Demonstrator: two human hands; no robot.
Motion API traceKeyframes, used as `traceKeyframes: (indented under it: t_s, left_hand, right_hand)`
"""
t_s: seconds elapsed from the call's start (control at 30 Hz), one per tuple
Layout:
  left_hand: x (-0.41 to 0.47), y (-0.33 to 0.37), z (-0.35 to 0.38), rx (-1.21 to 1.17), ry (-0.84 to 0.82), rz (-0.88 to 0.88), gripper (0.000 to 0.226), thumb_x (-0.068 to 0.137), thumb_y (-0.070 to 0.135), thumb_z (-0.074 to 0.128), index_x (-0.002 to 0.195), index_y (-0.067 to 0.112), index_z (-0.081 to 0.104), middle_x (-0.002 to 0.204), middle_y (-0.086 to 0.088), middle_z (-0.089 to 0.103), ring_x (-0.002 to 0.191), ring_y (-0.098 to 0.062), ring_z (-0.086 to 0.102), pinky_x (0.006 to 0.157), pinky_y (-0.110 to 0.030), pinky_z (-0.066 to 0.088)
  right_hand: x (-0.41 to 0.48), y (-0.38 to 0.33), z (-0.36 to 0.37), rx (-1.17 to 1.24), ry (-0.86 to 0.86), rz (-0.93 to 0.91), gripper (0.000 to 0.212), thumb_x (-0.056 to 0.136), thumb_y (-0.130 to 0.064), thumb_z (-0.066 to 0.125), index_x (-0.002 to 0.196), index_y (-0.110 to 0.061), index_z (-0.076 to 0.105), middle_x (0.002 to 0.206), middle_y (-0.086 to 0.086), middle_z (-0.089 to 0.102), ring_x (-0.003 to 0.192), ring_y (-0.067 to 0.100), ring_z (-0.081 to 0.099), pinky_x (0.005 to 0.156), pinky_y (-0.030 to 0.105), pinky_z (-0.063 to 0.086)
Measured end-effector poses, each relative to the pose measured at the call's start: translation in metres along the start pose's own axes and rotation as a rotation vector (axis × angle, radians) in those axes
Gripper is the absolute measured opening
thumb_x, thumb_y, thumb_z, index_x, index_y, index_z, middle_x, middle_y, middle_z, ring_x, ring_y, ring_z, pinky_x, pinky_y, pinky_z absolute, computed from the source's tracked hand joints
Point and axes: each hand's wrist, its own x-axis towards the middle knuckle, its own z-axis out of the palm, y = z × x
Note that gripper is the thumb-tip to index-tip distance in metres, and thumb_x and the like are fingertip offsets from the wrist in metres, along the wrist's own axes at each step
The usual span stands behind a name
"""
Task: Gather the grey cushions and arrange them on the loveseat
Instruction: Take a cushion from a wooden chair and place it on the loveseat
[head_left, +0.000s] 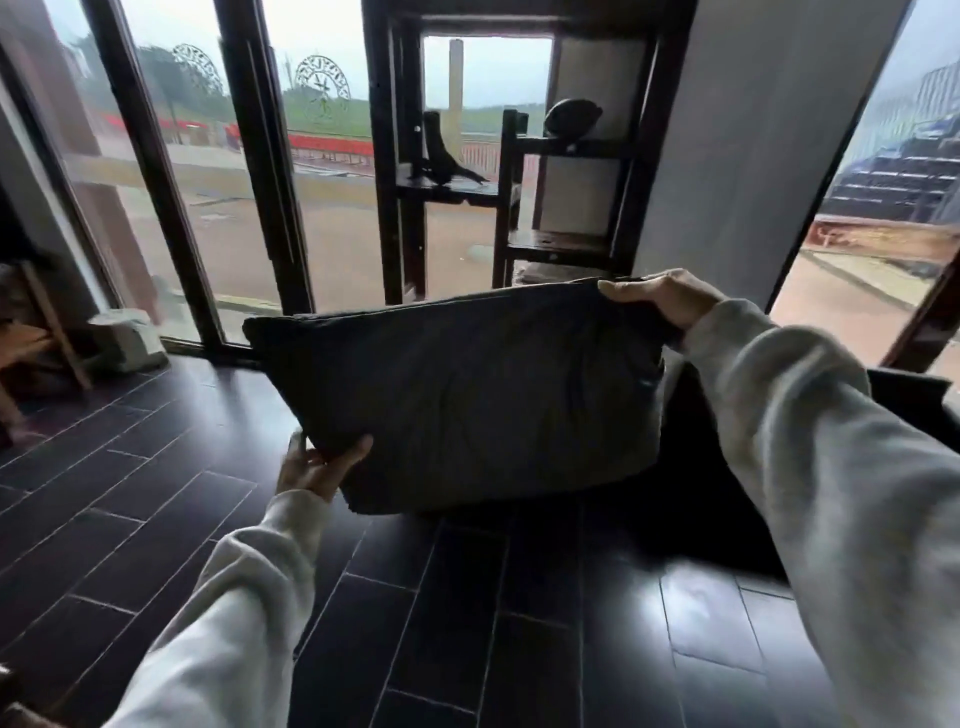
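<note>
A large dark grey cushion (467, 395) hangs in the air in front of me, tilted, above the dark floor. My left hand (319, 465) pinches its lower left corner from below. My right hand (662, 299) grips its upper right corner. Both arms wear pale grey sleeves. A dark shape (904, 400) shows behind my right arm at the right; I cannot tell whether it is the loveseat or another cushion.
A dark wooden shelf unit (511, 156) with ornaments stands straight ahead by the wall. Tall glass panes in dark frames (260, 171) run along the left. A wooden chair (36, 338) and a pale stone block (127, 338) sit at the far left. Dark floorboards (467, 623) lie below.
</note>
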Motion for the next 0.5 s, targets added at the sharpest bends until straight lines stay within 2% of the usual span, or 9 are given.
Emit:
traceKeyframes:
  t_s: [0.03, 0.1, 0.2, 0.23, 0.3, 0.37, 0.43, 0.5]
  left_hand:
    - [-0.014, 0.004, 0.031, 0.039, -0.044, 0.005, 0.079, 0.053, 0.049, 0.092, 0.119, 0.023, 0.056, 0.102, 0.002, 0.068, 0.110, -0.028, 0.063, 0.079, -0.009, 0.046]
    - [-0.024, 0.006, 0.048, 0.054, -0.018, 0.020, 0.100, 0.038, 0.068, 0.080, 0.126, 0.026, 0.054, 0.123, -0.008, 0.059, 0.115, -0.028, 0.054, 0.099, -0.026, 0.040]
    - [-0.040, 0.022, 0.116, -0.015, 0.010, 0.069, 0.117, 0.036, 0.076, 0.078, 0.138, 0.026, 0.051, 0.137, 0.000, 0.060, 0.128, -0.022, 0.055, 0.108, -0.029, 0.037]
    - [-0.043, 0.031, 0.137, -0.025, -0.006, 0.084, 0.112, 0.037, 0.078, 0.079, 0.136, 0.030, 0.055, 0.134, 0.007, 0.064, 0.126, -0.016, 0.058, 0.108, -0.030, 0.039]
    - [-0.046, 0.041, 0.172, -0.121, -0.014, 0.126, 0.087, 0.041, 0.079, 0.085, 0.118, 0.042, 0.067, 0.114, 0.023, 0.073, 0.107, 0.003, 0.067, 0.096, -0.027, 0.049]
    - [-0.047, 0.047, 0.204, -0.191, -0.007, 0.120, 0.068, 0.047, 0.069, 0.091, 0.107, 0.046, 0.072, 0.104, 0.024, 0.075, 0.101, 0.001, 0.070, 0.091, -0.028, 0.053]
    - [-0.049, 0.056, 0.234, -0.216, 0.000, 0.093, 0.067, 0.045, 0.070, 0.091, 0.105, 0.047, 0.073, 0.104, 0.023, 0.076, 0.104, -0.004, 0.070, 0.094, -0.031, 0.055]
    - [-0.044, 0.062, 0.268, -0.280, -0.025, 0.069, 0.071, 0.038, 0.072, 0.091, 0.101, 0.044, 0.077, 0.098, 0.025, 0.076, 0.097, 0.003, 0.071, 0.084, -0.019, 0.057]
  right_hand:
    - [-0.007, 0.010, -0.035, 0.021, 0.001, 0.006, 0.079, 0.033, -0.051, 0.103, 0.095, -0.006, 0.084, 0.103, 0.018, 0.080, 0.099, 0.035, 0.077, 0.093, 0.043, 0.061]
    - [-0.010, 0.022, -0.058, 0.007, 0.010, 0.019, 0.080, 0.027, -0.055, 0.101, 0.090, -0.009, 0.085, 0.100, 0.017, 0.081, 0.090, 0.032, 0.079, 0.083, 0.040, 0.064]
    - [-0.028, 0.041, -0.128, 0.070, 0.091, 0.006, 0.072, 0.030, -0.057, 0.100, 0.085, -0.013, 0.086, 0.098, 0.014, 0.081, 0.089, 0.030, 0.080, 0.076, 0.035, 0.064]
    - [-0.032, 0.047, -0.149, 0.090, 0.117, 0.013, 0.071, 0.032, -0.057, 0.100, 0.086, -0.014, 0.086, 0.099, 0.013, 0.081, 0.092, 0.029, 0.079, 0.078, 0.035, 0.064]
    - [-0.042, 0.057, -0.185, 0.116, 0.152, 0.010, 0.071, 0.034, -0.061, 0.100, 0.085, -0.014, 0.087, 0.100, 0.011, 0.082, 0.093, 0.026, 0.079, 0.082, 0.034, 0.063]
    - [-0.052, 0.068, -0.215, 0.154, 0.178, -0.054, 0.064, 0.046, -0.062, 0.098, 0.089, -0.015, 0.086, 0.097, 0.005, 0.082, 0.083, 0.016, 0.077, 0.071, 0.025, 0.061]
    - [-0.056, 0.087, -0.248, 0.232, 0.253, -0.143, 0.063, 0.060, -0.055, 0.093, 0.112, -0.022, 0.080, 0.102, -0.002, 0.079, 0.083, 0.009, 0.073, 0.066, 0.022, 0.056]
    - [-0.058, 0.116, -0.282, 0.218, 0.367, -0.170, 0.085, 0.061, -0.056, 0.092, 0.137, -0.033, 0.062, 0.112, -0.004, 0.074, 0.091, 0.008, 0.071, 0.074, 0.027, 0.053]
